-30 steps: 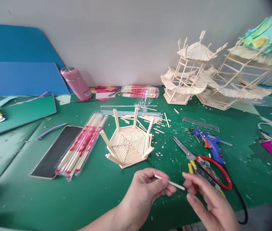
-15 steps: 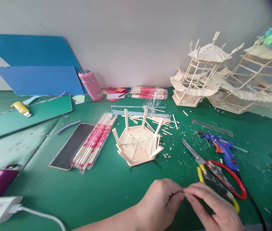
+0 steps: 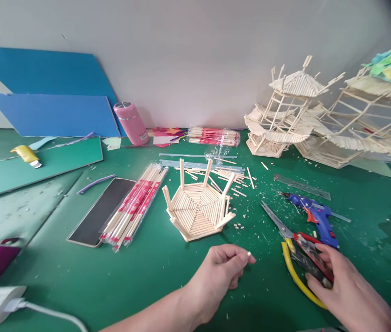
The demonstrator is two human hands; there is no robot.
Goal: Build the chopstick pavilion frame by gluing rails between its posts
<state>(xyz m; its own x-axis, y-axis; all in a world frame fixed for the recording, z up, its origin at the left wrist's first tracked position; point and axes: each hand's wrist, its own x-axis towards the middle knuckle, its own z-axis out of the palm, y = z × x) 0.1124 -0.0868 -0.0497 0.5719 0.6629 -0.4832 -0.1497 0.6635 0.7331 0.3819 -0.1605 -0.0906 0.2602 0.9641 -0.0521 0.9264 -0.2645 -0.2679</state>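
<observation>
My left hand [image 3: 218, 276] is closed in a pinch, with a tiny pale piece of wooden stick [image 3: 249, 254] showing at its fingertips. On the right, my right hand [image 3: 347, 281] curls around the handle area of the red-handled scissors [image 3: 278, 222] and a yellow-handled tool [image 3: 294, 274] that overlap there. Which of the two it grips I cannot tell, since several fingers are hidden. An octagon-like woven-looking base of wooden sticks [image 3: 195, 212] stands in the middle, with paired stick posts rising around its rim; neither hand touches it.
A blue glue gun [image 3: 314, 212] lies behind my right hand, near a clear ruler [image 3: 302, 186]. Cut sticks [image 3: 230, 174] and crumbs are scattered behind the base. Packed sticks [image 3: 135, 207] and a phone [image 3: 102, 212] lie left. Stick-built pavilions [image 3: 285, 110] stand at the back right.
My hands have parted from their joint pinch. The right hand has moved right onto the tools, and the yellow handle shows more. The left hand keeps its pinch, now showing the small piece.
</observation>
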